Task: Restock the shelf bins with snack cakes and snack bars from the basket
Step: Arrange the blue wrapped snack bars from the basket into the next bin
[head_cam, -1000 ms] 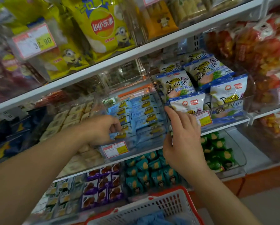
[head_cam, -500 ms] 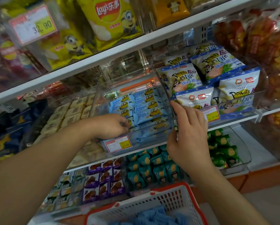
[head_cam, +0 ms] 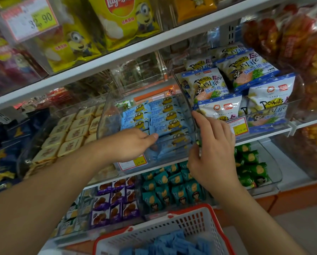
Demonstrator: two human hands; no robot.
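A clear shelf bin (head_cam: 106, 116) on the middle shelf holds rows of blue snack bars (head_cam: 165, 116) with a yellow cartoon figure. My left hand (head_cam: 132, 144) reaches into the bin from the front; its curled fingers and thumb grip one blue bar at the front of the stack. My right hand (head_cam: 214, 150) holds the bin's right front corner, thumb on the front wall and fingers up along the side wall. Below, a white basket with a red rim (head_cam: 172, 227) holds several more blue bars (head_cam: 172, 243).
Cream square cakes (head_cam: 71, 133) fill the bin to the left, white-and-blue panda bags (head_cam: 218, 85) the bin to the right. Teal (head_cam: 172, 183), purple (head_cam: 113, 199) and green packs (head_cam: 249, 162) sit on the shelf below. Yellow chip bags (head_cam: 124, 17) hang above. A price tag (head_cam: 133, 162) fronts the bin.
My left hand has slid right inside the bin, onto the front blue bars. My right hand stays on the bin's right corner. More of the basket shows at the bottom.
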